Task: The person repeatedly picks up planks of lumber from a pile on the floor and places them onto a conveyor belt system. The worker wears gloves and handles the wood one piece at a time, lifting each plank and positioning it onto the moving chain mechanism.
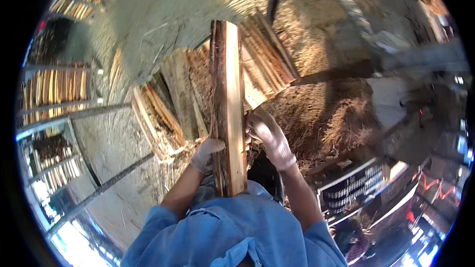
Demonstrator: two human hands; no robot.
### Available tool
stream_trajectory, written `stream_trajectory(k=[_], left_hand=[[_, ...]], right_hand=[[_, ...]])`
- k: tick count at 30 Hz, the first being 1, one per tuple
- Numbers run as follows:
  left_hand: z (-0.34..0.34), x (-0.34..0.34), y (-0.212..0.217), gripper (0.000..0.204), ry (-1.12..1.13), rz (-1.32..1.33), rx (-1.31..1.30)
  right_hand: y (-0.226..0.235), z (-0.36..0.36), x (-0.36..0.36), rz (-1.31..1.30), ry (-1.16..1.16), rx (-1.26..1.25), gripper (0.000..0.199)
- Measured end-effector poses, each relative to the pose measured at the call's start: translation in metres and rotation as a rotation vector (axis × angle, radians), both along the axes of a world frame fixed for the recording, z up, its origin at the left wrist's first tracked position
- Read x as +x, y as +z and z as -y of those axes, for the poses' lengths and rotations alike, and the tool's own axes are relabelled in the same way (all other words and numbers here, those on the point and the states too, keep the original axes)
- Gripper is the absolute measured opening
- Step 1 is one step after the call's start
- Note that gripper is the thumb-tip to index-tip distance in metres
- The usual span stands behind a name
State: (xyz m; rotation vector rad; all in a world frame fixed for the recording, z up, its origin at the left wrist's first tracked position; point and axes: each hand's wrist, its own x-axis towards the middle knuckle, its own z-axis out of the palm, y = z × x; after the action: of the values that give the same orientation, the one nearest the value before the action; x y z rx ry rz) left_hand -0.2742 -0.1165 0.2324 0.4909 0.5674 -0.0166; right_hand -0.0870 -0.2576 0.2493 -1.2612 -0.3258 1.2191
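Flanking the long boards (233, 99), left hand (207, 153) and right hand (271, 138) each have them in their grip, seemingly for balance.

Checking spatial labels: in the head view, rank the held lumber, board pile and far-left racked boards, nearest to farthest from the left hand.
1. Held lumber: touching the left hand.
2. Board pile: just ahead.
3. Racked boards: far left.

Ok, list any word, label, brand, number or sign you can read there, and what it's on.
None readable.
Boards at the hands: no lettering seen.
Blue shirt: none seen.
Dark framed thing, lower right: pale rows, too blurred to tell whether they are writing.
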Motion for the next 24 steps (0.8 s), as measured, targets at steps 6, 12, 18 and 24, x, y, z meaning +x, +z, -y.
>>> stream_trajectory(k=[6, 12, 18, 24], left_hand=[[0.013, -0.017, 0.052, 0.089, -0.034, 0.121, 0.195], [0.031, 0.023, 0.109, 0.097, -0.241, 0.155, 0.655], [0.145, 0.138, 0.193, 0.093, -0.724, 0.382, 0.621], [0.154, 0.153, 0.168, 0.083, -0.551, 0.511, 0.832]], right_hand=[[0.086, -0.03, 0.023, -0.023, -0.121, 0.338, 0.097], [0.165, 0.066, 0.034, -0.032, -0.262, 0.614, 0.106], [0.177, 0.213, 0.036, -0.049, -0.807, 0.533, 0.089], [0.149, 0.37, 0.075, 0.111, -1.472, 0.336, 0.066]])
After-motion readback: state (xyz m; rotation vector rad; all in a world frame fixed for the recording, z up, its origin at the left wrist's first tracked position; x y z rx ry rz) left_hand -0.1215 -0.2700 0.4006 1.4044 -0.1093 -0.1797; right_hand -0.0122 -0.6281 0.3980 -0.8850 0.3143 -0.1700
